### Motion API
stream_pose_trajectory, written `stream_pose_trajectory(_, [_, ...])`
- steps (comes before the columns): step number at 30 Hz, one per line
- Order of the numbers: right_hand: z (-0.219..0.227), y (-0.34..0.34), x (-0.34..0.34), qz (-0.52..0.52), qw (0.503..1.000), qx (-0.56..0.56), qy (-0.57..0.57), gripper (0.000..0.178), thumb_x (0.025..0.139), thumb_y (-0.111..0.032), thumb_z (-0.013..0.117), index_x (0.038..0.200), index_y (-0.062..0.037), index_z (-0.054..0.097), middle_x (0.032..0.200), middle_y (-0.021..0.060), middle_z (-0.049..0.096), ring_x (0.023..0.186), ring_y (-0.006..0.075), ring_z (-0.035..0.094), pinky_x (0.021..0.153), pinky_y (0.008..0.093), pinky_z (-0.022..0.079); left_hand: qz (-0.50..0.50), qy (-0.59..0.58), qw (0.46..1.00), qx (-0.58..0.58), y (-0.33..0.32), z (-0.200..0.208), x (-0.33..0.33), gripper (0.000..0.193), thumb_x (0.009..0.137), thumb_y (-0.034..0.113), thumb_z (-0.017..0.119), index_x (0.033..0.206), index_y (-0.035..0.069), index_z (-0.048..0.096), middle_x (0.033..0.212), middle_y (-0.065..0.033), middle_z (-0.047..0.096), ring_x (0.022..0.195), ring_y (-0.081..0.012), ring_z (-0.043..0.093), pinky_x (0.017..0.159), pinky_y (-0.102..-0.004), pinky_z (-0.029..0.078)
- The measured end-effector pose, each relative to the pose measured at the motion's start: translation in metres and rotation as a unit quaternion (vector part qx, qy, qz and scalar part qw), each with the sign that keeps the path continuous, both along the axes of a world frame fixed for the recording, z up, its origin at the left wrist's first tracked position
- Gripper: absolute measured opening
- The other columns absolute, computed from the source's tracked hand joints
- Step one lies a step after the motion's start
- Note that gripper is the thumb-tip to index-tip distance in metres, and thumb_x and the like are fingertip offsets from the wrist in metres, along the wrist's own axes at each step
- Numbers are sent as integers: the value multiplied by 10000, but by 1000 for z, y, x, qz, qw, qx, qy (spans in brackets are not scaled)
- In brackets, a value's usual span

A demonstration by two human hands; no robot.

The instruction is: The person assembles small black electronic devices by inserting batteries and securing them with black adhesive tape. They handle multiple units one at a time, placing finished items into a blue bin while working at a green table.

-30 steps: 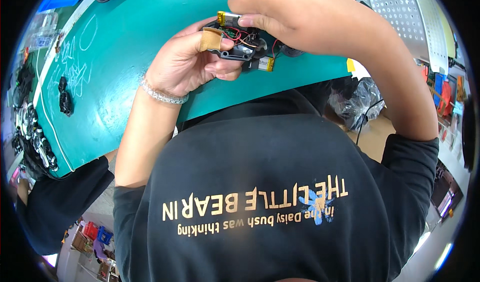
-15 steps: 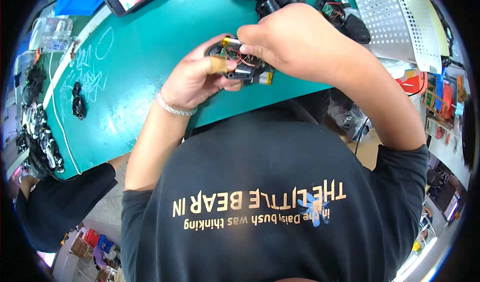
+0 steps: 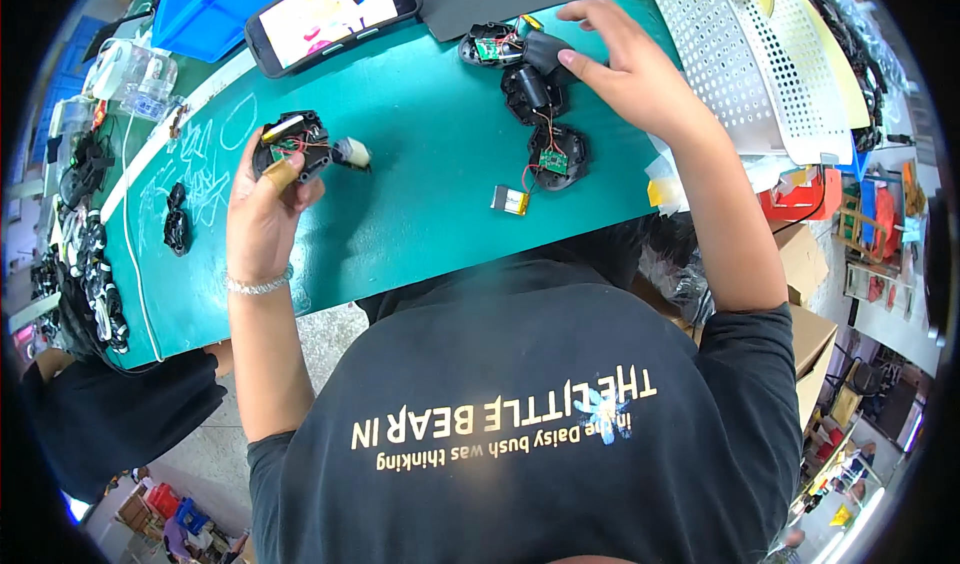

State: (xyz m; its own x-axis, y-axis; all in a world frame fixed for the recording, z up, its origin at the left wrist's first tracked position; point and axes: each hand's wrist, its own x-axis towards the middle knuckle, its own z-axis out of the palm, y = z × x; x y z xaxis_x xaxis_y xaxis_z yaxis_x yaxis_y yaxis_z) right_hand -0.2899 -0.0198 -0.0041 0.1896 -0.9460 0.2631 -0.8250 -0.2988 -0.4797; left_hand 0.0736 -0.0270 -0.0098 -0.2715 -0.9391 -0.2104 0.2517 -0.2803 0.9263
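My left hand [image 3: 262,209], a tan strip wrapped round its thumb, grips an opened black device housing [image 3: 310,129] over the left part of the table. Inside show a green circuit board, thin red wires and a battery; a pale-ended cylindrical part [image 3: 352,153] hangs from its right side. My right hand [image 3: 635,79] is open, its fingers spread beside a black housing [image 3: 547,56] on the table; I cannot tell whether the thumb touches it. Near it lie a housing with a green board [image 3: 490,48], another opened housing [image 3: 560,157] and a silver battery [image 3: 510,201] on wires.
A phone [image 3: 335,14] with a lit screen leans at the back of the green table [image 3: 420,214]. Behind it is a blue bin [image 3: 205,14]. A white perforated basket [image 3: 735,64] stands at the right. A black cable bundle [image 3: 176,226] and a white cable lie at the left.
My hands have parted. The left moved left with the opened housing; the right let go of it and moved back and right to the other housings. An opened housing and battery now show on the table.
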Motion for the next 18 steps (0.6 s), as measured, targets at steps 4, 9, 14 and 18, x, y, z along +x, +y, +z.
stream_pose_trajectory(4, [5, 2, 9, 47, 995, 62, 54, 444, 810, -150, 618, 1226, -79, 478, 1194, 131, 513, 1118, 314, 491, 956, 371, 390, 19, -41, 999, -1, -2, -10, 6, 316, 869, 99, 552, 1152, 25, 433, 811, -73, 534, 596, -120, 436, 543, -249, 333])
stream_pose_trajectory(9, [-5, -4, 5, 62, 995, 55, 56, 483, 813, -150, 611, 1269, -105, 459, 1161, 124, 520, 1114, 304, 494, 948, 351, 397, 109, -61, 992, -27, -2, -20, 20, 280, 914, 117, 494, 1176, 53, 416, 919, -84, 548, 746, -159, 495, 636, -286, 377])
stream_pose_trajectory(14, [-10, -17, -6, 101, 987, 111, -52, 415, 874, -169, 554, 1275, -118, 462, 1145, 80, 532, 1073, 231, 510, 938, 319, 396, 195, -154, 962, -114, 0, -21, 30, 398, 918, 111, 478, 1280, 2, 358, 1253, -142, 462, 1084, -228, 489, 819, -350, 417])
stream_pose_trajectory(18, [2, -27, -8, 76, 977, 183, -78, 336, 917, -180, 503, 1249, -130, 489, 1103, 40, 557, 1047, 147, 503, 940, 295, 387, 197, -365, 880, -231, 5, -18, 23, 447, 890, 135, 513, 1278, -28, 361, 1326, -164, 406, 1205, -252, 417, 922, -386, 389])
